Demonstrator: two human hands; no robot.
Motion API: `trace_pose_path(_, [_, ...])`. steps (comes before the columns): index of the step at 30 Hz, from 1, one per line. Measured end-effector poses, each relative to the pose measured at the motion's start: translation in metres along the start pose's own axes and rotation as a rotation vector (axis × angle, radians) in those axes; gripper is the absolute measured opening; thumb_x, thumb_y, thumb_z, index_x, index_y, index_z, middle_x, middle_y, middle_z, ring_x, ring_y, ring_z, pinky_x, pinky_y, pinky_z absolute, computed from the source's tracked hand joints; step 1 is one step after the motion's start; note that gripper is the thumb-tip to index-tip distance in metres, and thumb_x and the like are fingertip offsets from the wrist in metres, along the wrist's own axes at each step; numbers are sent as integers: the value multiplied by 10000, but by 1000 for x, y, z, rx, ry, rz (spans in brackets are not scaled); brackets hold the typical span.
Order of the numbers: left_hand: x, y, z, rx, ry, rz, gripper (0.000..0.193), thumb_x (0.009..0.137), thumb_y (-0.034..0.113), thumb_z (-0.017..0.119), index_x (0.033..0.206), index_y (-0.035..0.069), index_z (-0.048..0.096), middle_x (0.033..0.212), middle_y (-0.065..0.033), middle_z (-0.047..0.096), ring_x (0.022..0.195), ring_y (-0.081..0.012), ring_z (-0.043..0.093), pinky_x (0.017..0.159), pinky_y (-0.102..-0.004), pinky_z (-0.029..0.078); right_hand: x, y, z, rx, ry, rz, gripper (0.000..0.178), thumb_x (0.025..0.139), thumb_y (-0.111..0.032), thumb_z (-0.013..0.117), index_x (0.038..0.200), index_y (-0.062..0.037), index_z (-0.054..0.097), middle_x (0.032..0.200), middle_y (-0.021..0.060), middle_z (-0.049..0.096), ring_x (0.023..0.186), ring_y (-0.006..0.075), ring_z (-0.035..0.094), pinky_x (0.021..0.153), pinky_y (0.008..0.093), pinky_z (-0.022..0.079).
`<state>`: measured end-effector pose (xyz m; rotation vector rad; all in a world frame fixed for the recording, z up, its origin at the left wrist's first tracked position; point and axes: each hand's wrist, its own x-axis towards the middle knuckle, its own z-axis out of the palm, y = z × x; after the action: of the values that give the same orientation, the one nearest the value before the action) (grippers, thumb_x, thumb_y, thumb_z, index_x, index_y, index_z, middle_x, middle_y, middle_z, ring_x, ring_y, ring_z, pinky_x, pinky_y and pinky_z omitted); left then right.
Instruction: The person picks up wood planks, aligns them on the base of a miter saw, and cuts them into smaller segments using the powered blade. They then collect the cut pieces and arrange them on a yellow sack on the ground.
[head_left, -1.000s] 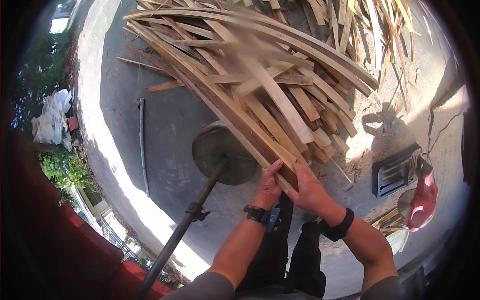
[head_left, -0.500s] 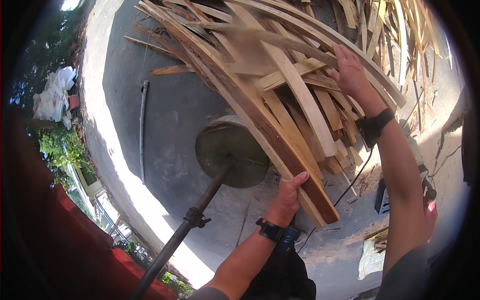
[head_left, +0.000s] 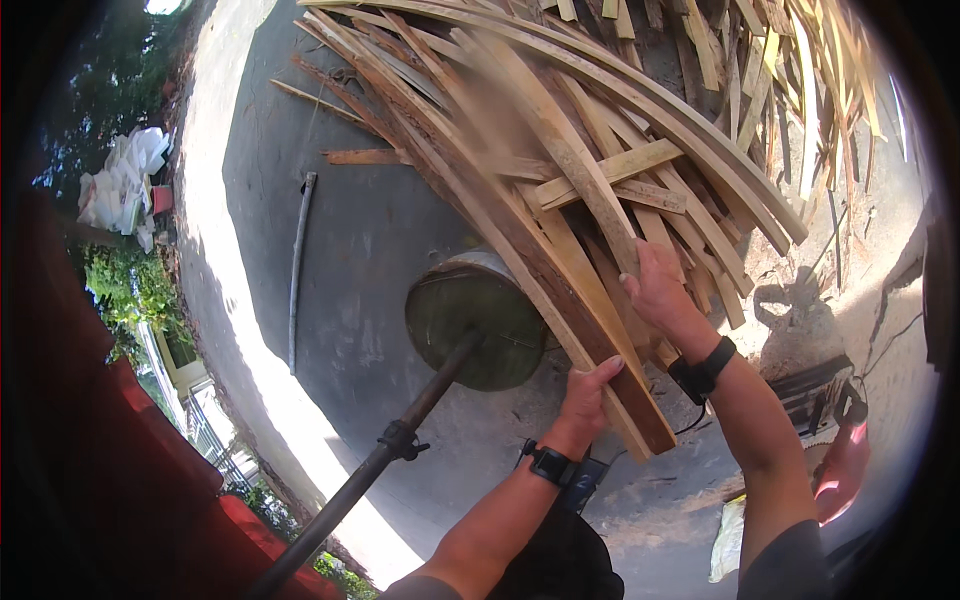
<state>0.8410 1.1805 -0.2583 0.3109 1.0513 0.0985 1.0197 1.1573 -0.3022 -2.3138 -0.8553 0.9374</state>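
My left hand point(head_left: 583, 402) is closed around the near end of two long boards, its thumb on top. One is a dark brown board point(head_left: 603, 338), the other a paler board point(head_left: 560, 338) along its left edge. To the right, my right hand point(head_left: 662, 285) grips the near end of a pale wooden slat point(head_left: 580, 150), fingers wrapped round it. That slat runs away over the heap, its far part blurred. Beneath lie many loose wood strips, with a short crosspiece point(head_left: 610, 175) lying over them.
A round stand base point(head_left: 470, 350) with a dark pole point(head_left: 370, 480) stands left of the boards. A thin grey stick point(head_left: 300, 270) lies on the concrete. More strips point(head_left: 800, 90) are heaped at far right. Another person's hand point(head_left: 842, 470) is by a dark tool at lower right.
My right hand has moved nearer and left, from the strips on the right to the pale slat's end, and now holds it. The other person's hand and the dark tool have come further into view.
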Motion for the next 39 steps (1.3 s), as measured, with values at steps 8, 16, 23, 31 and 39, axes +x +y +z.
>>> trace_pose_path(8, [-4, 3, -4, 63, 34, 37, 442, 816, 122, 652, 1213, -3, 503, 1100, -104, 617, 985, -225, 621, 893, -366, 507, 11, 24, -6, 206, -46, 45, 634, 838, -214, 573, 1363, 7, 295, 1082, 319, 573, 1005, 438, 561, 869, 443, 451])
trace_pose_path(16, [-47, 29, -18, 3, 13, 11, 428, 820, 118, 641, 1206, -9, 508, 1106, -109, 615, 985, -225, 620, 885, -365, 510, 5, -136, -130, 868, -314, -153, 315, 909, -140, 546, 1160, 46, 506, 964, 113, 619, 782, 115, 581, 704, 286, 493])
trace_pose_path(23, [-79, 57, 1, -60, -33, 23, 412, 825, 83, 623, 1204, -32, 512, 1068, -117, 632, 975, -233, 627, 889, -360, 514, -132, -157, -137, 646, -236, -133, 628, 858, -196, 609, 1354, 32, 301, 1205, 251, 517, 1125, 333, 536, 962, 388, 412])
trace_pose_path(31, [-157, 29, 30, 61, -116, -108, 447, 851, 134, 617, 1239, -35, 474, 1140, -131, 601, 1033, -246, 603, 921, -375, 493, -238, -149, -156, 566, -249, 5, 704, 845, -223, 630, 1373, 46, 252, 1191, 269, 524, 1150, 331, 532, 943, 376, 419])
trace_pose_path(39, [-203, -63, -7, -35, -233, -248, 528, 827, 154, 654, 1274, -25, 439, 1182, -137, 575, 1064, -257, 585, 938, -389, 480, -336, -127, -135, 416, -264, -12, 727, 791, -188, 659, 1345, 69, 266, 1171, 308, 496, 1080, 451, 515, 916, 419, 436])
